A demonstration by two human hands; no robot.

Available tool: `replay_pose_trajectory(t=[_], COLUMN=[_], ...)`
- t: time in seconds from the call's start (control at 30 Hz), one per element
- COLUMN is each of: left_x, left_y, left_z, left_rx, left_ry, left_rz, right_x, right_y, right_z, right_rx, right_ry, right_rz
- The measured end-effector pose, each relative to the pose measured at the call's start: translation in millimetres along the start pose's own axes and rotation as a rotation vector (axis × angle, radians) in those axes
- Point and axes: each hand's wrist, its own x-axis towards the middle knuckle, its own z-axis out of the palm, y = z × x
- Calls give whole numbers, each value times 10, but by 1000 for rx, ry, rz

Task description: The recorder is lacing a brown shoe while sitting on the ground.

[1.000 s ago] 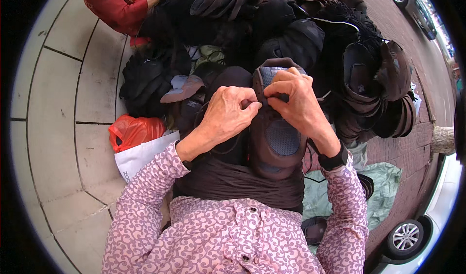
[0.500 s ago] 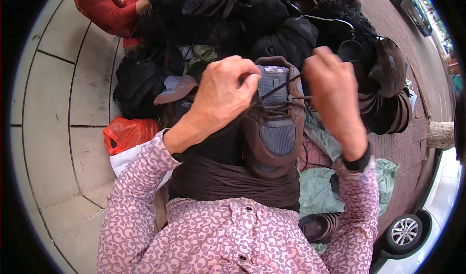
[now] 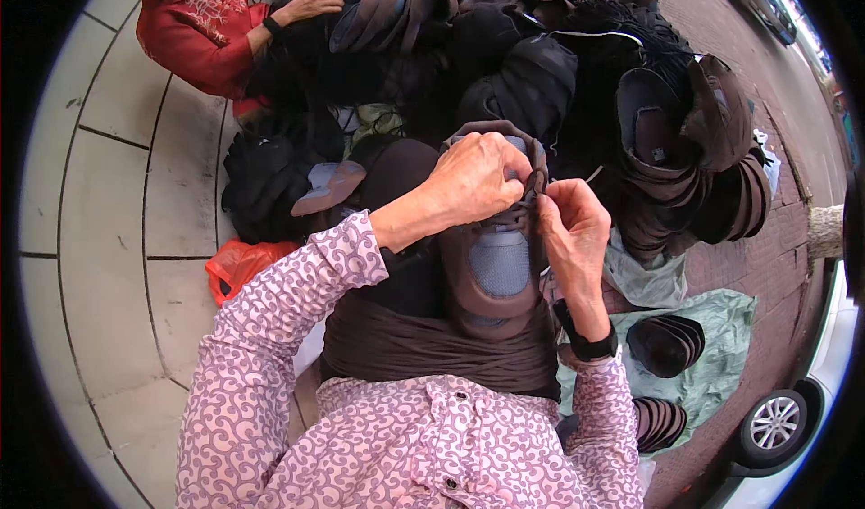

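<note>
A brown shoe upper (image 3: 464, 279) with a blue-grey mesh toe panel lies on my lap, its toe pointing toward me. My left hand (image 3: 482, 176) reaches across the tongue, its fingers closed on the upper beside the eyelet edge. Thumb and fingertip of my right hand (image 3: 577, 225) pinch at the right-hand eyelet edge, close to the left fingertips. Dark shoelace (image 3: 506, 219) crosses the throat just below my fingers. What lies right between the fingertips is mostly hidden. Under the upper, a bundle of dark brown laces (image 3: 432, 340) stretches across my lap.
Nested brown uppers (image 3: 662, 185) and black ones (image 3: 527, 81) are piled ahead. To the right, small stacks (image 3: 667, 345) rest on a green sheet (image 3: 721, 329). An orange bag (image 3: 243, 266) sits left. A person in red (image 3: 203, 36) works at the far left; a parked car (image 3: 793, 410) stands right.
Both hands have come in close together at the eyelet edge; before, they were apart with lace between them. The view has shifted slightly, showing more of the green sheet.
</note>
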Motion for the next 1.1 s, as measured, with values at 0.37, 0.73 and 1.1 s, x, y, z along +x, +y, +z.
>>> replay_pose_trajectory(t=[0.37, 0.73, 1.1], left_x=[-121, -374, -181], left_y=[160, 313, 215], left_z=[-121, 127, 100], left_rx=[75, 242, 255], left_ry=[211, 271, 103], left_rz=[67, -32, -39], right_x=[-60, 21, 440], right_y=[83, -46, -22], right_z=[115, 60, 52], right_rx=[113, 430, 192], right_ry=[8, 104, -259], right_rz=[20, 78, -145])
